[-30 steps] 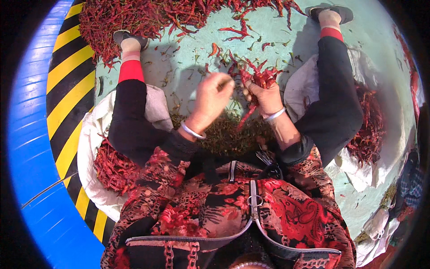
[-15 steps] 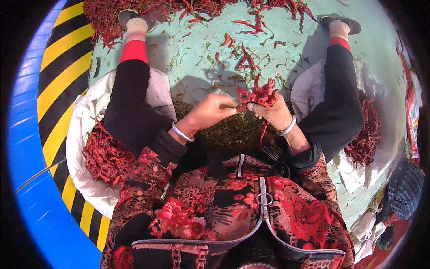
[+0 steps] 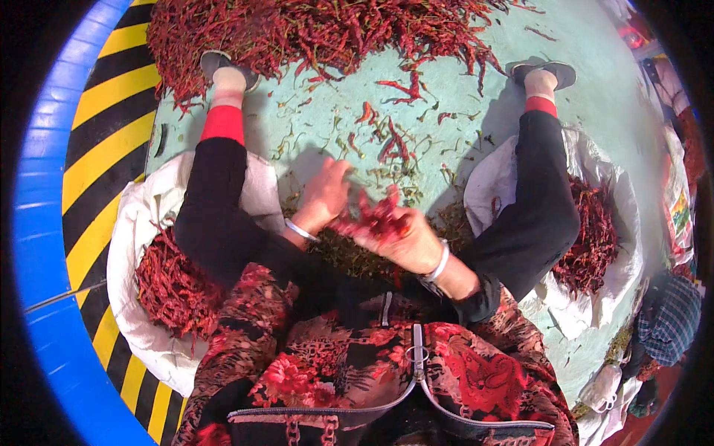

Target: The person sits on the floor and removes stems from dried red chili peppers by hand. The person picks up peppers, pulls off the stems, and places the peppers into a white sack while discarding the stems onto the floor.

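Premises appear to be a bulk chilli sorting or processing floor, not a domestic kitchen. Evidence: a large heap of dried red chillies (image 3: 320, 30) lies directly on a pale green painted floor (image 3: 595, 97). Open white sacks (image 3: 149, 223), one at each side of the seated worker, hold further chillies. Loose green stems (image 3: 349, 253) and scraps litter the floor between the worker's legs. Yellow and black hazard striping (image 3: 104, 134) and a blue border (image 3: 44, 223) mark the floor's left edge, consistent with an industrial or warehouse setting.
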Available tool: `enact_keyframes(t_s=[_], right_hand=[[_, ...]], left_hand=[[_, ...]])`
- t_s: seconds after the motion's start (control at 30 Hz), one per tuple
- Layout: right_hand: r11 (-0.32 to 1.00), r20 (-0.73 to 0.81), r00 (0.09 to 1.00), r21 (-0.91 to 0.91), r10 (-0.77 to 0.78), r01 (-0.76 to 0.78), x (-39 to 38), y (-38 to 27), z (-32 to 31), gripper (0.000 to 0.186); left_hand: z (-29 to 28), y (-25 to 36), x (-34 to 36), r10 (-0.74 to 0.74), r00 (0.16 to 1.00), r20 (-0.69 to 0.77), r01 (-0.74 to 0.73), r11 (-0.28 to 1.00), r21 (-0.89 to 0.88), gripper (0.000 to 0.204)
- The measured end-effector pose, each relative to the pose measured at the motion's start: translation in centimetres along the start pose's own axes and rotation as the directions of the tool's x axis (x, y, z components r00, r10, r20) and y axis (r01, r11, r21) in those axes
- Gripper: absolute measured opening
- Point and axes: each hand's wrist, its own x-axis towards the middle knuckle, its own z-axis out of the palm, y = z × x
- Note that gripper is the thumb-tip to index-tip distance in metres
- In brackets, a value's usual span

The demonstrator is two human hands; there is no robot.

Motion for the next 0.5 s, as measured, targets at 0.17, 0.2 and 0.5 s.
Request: enact_keyframes(t_s=[0.17,0.2,0.5], right_hand=[[0.956,-0.216,0.943,0.206,0.252,-0.208,1.0,-0.8,-8.7,0.015],[0.951,-0.237,0.945,0.262,0.226,-0.162,1.3,-0.6,-9.3,0.013],[0.875,-0.406,0.863,0.477,0.3,-0.08,2.1,1.7,-11.6,0.01]], left_hand=[[-0.8,2.7,11.0,0.114,0.993,-0.023,-0.116,0.99,-0.085,0.03],[-0.7,2.8,13.7,0.094,0.995,-0.035,-0.097,0.99,-0.1,0.03],[2.4,1.1,20.8,0.079,0.996,-0.033,-0.068,0.966,0.251,0.016]])
